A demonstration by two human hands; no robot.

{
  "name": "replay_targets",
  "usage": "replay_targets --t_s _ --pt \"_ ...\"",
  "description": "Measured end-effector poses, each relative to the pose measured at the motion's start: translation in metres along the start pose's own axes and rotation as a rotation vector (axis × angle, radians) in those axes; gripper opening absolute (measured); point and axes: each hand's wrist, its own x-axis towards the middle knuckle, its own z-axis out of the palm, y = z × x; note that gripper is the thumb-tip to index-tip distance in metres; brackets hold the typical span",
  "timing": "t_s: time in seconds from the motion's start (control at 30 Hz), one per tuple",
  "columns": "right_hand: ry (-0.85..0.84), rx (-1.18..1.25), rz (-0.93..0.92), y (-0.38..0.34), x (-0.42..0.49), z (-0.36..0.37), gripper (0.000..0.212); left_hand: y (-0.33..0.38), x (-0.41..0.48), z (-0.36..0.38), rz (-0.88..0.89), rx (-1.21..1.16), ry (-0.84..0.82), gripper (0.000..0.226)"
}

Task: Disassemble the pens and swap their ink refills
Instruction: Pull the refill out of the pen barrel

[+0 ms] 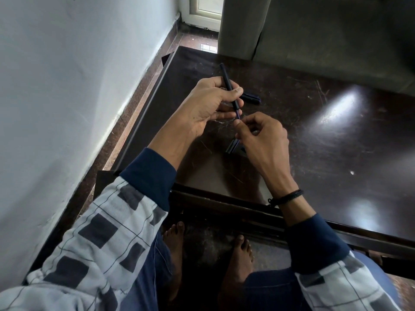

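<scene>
left hand (208, 104): black pen barrel (229, 86) gripped | right hand (260, 135): blue refill (238, 114) tip pinched at barrel end | pen parts (251, 98) left on surface (314, 135)

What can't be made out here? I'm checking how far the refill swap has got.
- Head view: where the right hand meets the pen barrel held by the left hand, its fingers cover the refill end; in or out is unclear.
- Pen parts on the table behind the left hand: partly hidden, too dark to identify.
- Dark piece under the right hand: mostly covered.
</scene>
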Motion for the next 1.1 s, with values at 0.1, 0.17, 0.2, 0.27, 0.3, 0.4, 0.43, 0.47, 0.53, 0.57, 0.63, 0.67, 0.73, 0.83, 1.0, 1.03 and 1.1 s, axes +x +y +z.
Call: replay_targets --t_s 0.1,0.17,0.2,0.27,0.3,0.4,0.43,0.47,0.53,0.57,0.63,0.67,0.73,0.83,1.0,1.03,1.1 --pt "-0.005 0.006 0.002 -0.0001 0.0004 -0.0004 0.016 0.0012 -0.0007 0.0001 0.001 -0.009 -0.001 0.013" --pt "-0.006 0.007 0.001 -0.0002 0.0005 -0.0005 0.016 0.0016 -0.0009 0.0001 0.002 -0.006 -0.001 0.013" --pt "-0.005 0.006 0.001 -0.0002 0.0005 -0.0004 0.017 0.0013 -0.0007 0.0001 0.002 -0.005 -0.001 0.013" --pt "-0.003 0.002 0.000 -0.0002 0.0006 -0.0003 0.017 0.0010 -0.0004 -0.0002 0.000 -0.003 0.000 0.013" --pt "-0.004 0.001 -0.002 -0.0002 0.0006 -0.0002 0.017 0.0009 -0.0003 -0.0004 0.000 -0.003 -0.002 0.012" --pt "-0.009 0.002 0.000 -0.0002 0.0004 0.0002 0.017 0.0001 0.0003 -0.0011 0.000 -0.006 -0.008 0.012" --pt "-0.010 0.003 0.002 -0.0004 0.0003 0.0002 0.017 0.0001 0.0003 -0.0012 -0.001 -0.007 -0.008 0.012" --pt "-0.011 0.004 0.005 -0.0006 0.0002 0.0002 0.017 0.0000 0.0003 -0.0012 -0.002 -0.008 -0.009 0.012" --pt "-0.013 0.003 0.006 -0.0009 0.0002 0.0001 0.016 -0.0002 0.0005 -0.0012 -0.003 -0.011 -0.010 0.013" --pt "-0.016 0.005 0.005 -0.0011 0.0003 0.0001 0.016 -0.0002 0.0006 -0.0013 -0.003 -0.010 -0.010 0.013" --pt "-0.022 0.009 0.003 -0.0013 0.0002 0.0001 0.014 -0.0003 0.0008 -0.0013 -0.002 -0.007 -0.009 0.015" --pt "-0.023 0.010 0.003 -0.0014 0.0001 0.0000 0.013 -0.0004 0.0009 -0.0013 -0.002 -0.006 -0.008 0.015" --pt "-0.023 0.009 0.001 -0.0012 -0.0001 -0.0002 0.012 -0.0005 0.0007 -0.0013 -0.003 -0.008 -0.008 0.015" --pt "-0.018 0.011 -0.002 -0.0010 -0.0003 -0.0003 0.012 -0.0008 0.0006 -0.0012 -0.002 -0.006 -0.005 0.014" --pt "-0.015 0.009 -0.009 -0.0003 0.0003 0.0008 0.012 -0.0007 0.0007 -0.0008 -0.001 -0.005 -0.006 0.012" --pt "-0.015 0.015 -0.007 -0.0001 0.0004 0.0010 0.011 -0.0005 0.0006 -0.0007 -0.001 -0.006 -0.007 0.011" --pt "-0.011 0.018 -0.003 0.0001 0.0004 0.0010 0.011 -0.0001 0.0004 -0.0003 -0.003 -0.011 -0.007 0.011"
